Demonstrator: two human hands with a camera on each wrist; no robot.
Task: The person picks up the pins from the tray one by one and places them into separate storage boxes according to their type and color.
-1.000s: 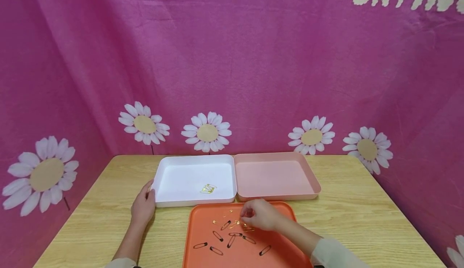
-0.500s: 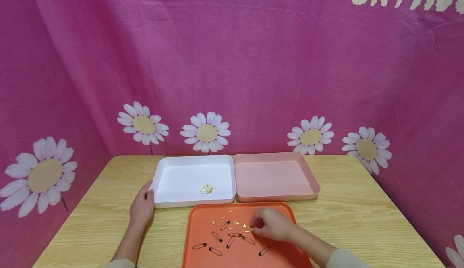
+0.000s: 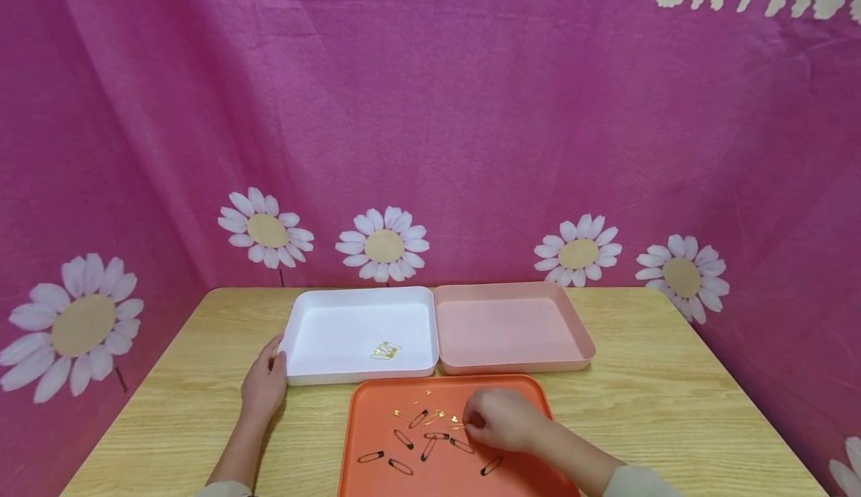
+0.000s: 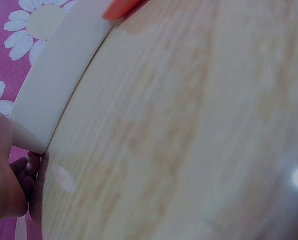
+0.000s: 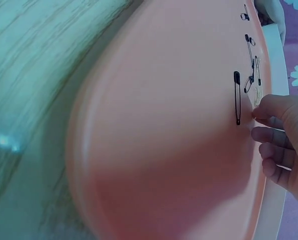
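An orange tray (image 3: 377,415) lies at the table's near edge with several black safety pins (image 3: 403,439) and gold safety pins (image 3: 430,416) scattered on it. My right hand (image 3: 501,418) rests on this tray, fingers curled, its thumb and forefinger pinching one gold safety pin (image 3: 458,427) that lies on the tray floor. In the right wrist view the same right hand (image 5: 284,140) sits beside a black pin (image 5: 237,97). My left hand (image 3: 265,385) grips the front left corner of the white tray (image 3: 356,372), which holds a few gold pins (image 3: 386,350).
A pink tray (image 3: 511,366) stands against the white tray's right side, nothing in it. All three trays sit on a wooden table (image 3: 673,407). A magenta cloth with daisies (image 3: 385,246) closes off the back and both sides.
My right hand has slid right and toward me across the orange tray, from the cluster of gold pins to one gold pin. The left hand has stayed at the white tray's corner.
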